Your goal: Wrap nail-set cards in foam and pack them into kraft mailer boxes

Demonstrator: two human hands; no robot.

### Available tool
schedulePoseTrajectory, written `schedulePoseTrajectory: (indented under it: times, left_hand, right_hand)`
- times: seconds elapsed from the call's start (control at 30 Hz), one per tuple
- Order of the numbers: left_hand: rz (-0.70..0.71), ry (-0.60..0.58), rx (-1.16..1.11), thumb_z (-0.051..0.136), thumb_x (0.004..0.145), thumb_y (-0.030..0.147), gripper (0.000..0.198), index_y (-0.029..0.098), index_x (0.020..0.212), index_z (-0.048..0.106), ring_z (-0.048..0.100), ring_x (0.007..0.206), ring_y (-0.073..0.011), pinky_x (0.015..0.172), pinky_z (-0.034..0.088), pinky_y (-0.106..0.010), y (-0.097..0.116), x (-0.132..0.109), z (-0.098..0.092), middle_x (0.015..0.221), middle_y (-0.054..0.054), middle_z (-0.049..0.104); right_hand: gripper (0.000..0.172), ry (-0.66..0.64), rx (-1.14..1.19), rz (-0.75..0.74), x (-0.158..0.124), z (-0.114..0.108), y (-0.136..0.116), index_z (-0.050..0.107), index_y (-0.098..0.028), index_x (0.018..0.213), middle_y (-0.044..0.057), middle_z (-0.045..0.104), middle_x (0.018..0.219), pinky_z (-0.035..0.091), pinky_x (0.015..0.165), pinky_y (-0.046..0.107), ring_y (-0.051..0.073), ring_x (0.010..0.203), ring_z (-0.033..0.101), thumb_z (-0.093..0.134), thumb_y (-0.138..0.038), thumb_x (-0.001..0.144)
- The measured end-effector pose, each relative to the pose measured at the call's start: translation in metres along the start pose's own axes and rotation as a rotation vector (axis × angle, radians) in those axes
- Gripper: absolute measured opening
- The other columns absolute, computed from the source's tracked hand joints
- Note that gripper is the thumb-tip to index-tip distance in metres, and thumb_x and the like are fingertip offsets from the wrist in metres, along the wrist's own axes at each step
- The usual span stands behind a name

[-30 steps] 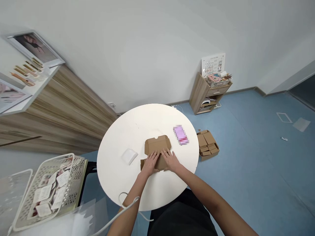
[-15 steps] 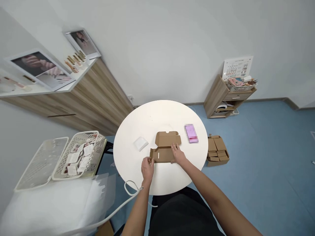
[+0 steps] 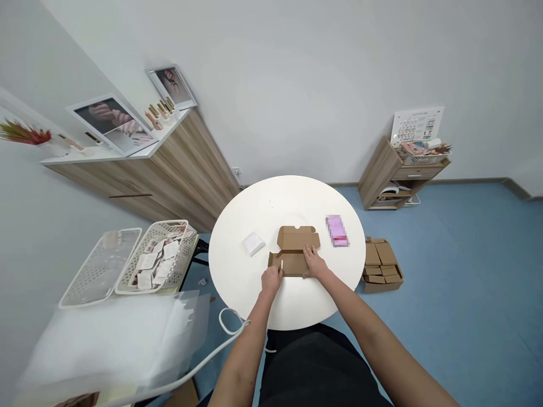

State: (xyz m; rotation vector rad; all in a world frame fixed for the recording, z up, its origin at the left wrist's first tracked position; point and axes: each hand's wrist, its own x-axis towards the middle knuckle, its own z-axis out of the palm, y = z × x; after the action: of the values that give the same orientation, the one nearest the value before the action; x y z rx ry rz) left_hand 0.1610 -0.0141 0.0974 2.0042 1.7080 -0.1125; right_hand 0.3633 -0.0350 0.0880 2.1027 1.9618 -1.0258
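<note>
"Brown cardboard box (image 3: 293,254), opened out: where do you have it?"

"On my distant screen, it lies on a round white table (image 3: 237,271), its notched flap on the side toward the wall (image 3: 297,107)."

"And the two hands?"

"I see both. The left hand (image 3: 272,280) is at the near left corner of the box, fingers curled; whether they pinch the edge, I cannot tell. The right hand (image 3: 314,263) lies over the right end, fingers stretched out on the panel."

"What surrounds them?"

"Left of the box I find a white packet (image 3: 253,243); to the right, a purple item (image 3: 337,230) blurred into blocks, so I cannot identify it. On the blue floor (image 3: 449,294), just right of the table, sits a carton (image 3: 384,287) of cardboard pieces. Well to the left is a white basket (image 3: 186,249) holding cards."
</note>
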Motion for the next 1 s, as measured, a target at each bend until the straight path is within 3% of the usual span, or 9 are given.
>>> schedulePoseTrajectory:
  times: [0.13,0.27,0.5,0.57,0.63,0.7,0.83,1.0]
  left_hand:
    - [0.039,0.02,0.008,0.042,0.092,0.017,0.021,0.022,0.096,0.061,0.063,0.088,-0.019,0.068,0.041,-0.027,-0.011,0.004,-0.01,0.096,-0.004,0.069]
    - [0.07,0.067,0.078,0.042,0.087,0.008,0.041,0.025,0.124,0.048,0.062,0.098,-0.0194,0.075,0.043,-0.028,-0.011,0.018,-0.021,0.117,-0.006,0.063]
    - [0.168,-0.018,0.163,0.035,0.091,0.01,0.033,0.024,0.108,0.059,0.062,0.091,-0.0194,0.073,0.044,-0.029,0.009,0.031,-0.018,0.114,-0.008,0.06]
    - [0.201,0.047,0.16,0.035,0.09,0.01,0.033,0.023,0.11,0.059,0.06,0.095,-0.0215,0.076,0.045,-0.031,0.005,0.027,-0.014,0.113,-0.01,0.058]
    - [0.202,0.187,0.108,0.042,0.087,0.011,0.034,0.022,0.117,0.056,0.056,0.104,-0.0248,0.083,0.044,-0.035,-0.006,0.023,-0.009,0.116,-0.011,0.055]
    - [0.082,0.29,-0.037,0.051,0.083,0.014,0.041,0.02,0.123,0.051,0.054,0.109,-0.0268,0.088,0.044,-0.037,-0.019,0.019,-0.003,0.118,-0.013,0.054]
    - [-0.283,0.238,-0.337,0.056,0.081,0.022,0.036,0.016,0.116,0.053,0.059,0.105,-0.0253,0.087,0.046,-0.035,-0.038,0.015,0.007,0.113,-0.013,0.058]
    - [-0.356,0.205,-0.402,0.051,0.085,0.031,0.022,0.017,0.099,0.061,0.062,0.104,-0.0276,0.084,0.047,-0.036,-0.042,0.014,0.0,0.108,-0.014,0.065]
  right_hand:
    - [0.133,0.005,0.005,-0.004,0.001,0.0,-0.001,-0.002,-0.018,0.154,0.008,-0.004,0.162,0.038,0.11,0.041,0.031,0.147,-0.013,0.084,-0.04,0.056]
    - [0.134,-0.004,0.001,-0.003,0.002,-0.002,-0.002,0.0,-0.019,0.155,0.01,-0.002,0.162,0.042,0.107,0.044,0.032,0.147,-0.011,0.086,-0.041,0.054]
    - [0.135,0.008,0.023,0.003,0.003,-0.003,-0.004,0.002,-0.017,0.155,0.01,0.002,0.162,0.039,0.11,0.043,0.031,0.147,-0.01,0.086,-0.039,0.051]
    - [0.134,0.005,0.011,0.008,0.003,-0.004,-0.005,0.003,-0.016,0.155,0.01,0.002,0.162,0.04,0.109,0.043,0.031,0.148,-0.009,0.086,-0.039,0.051]
    - [0.134,-0.003,0.003,0.015,0.003,-0.004,-0.005,0.004,-0.016,0.155,0.01,0.002,0.162,0.042,0.107,0.044,0.031,0.148,-0.007,0.086,-0.039,0.051]
    - [0.134,-0.004,0.002,0.015,0.002,-0.004,-0.005,0.004,-0.015,0.155,0.009,0.001,0.162,0.043,0.106,0.044,0.031,0.148,-0.007,0.086,-0.039,0.051]
    - [0.133,0.006,0.006,0.002,0.001,-0.003,-0.004,0.003,-0.016,0.155,0.009,-0.001,0.162,0.043,0.106,0.044,0.032,0.148,-0.008,0.085,-0.04,0.052]
    - [0.132,0.001,0.009,0.004,0.0,-0.002,-0.002,0.001,-0.018,0.155,0.008,-0.005,0.162,0.042,0.107,0.043,0.032,0.147,-0.011,0.084,-0.039,0.054]
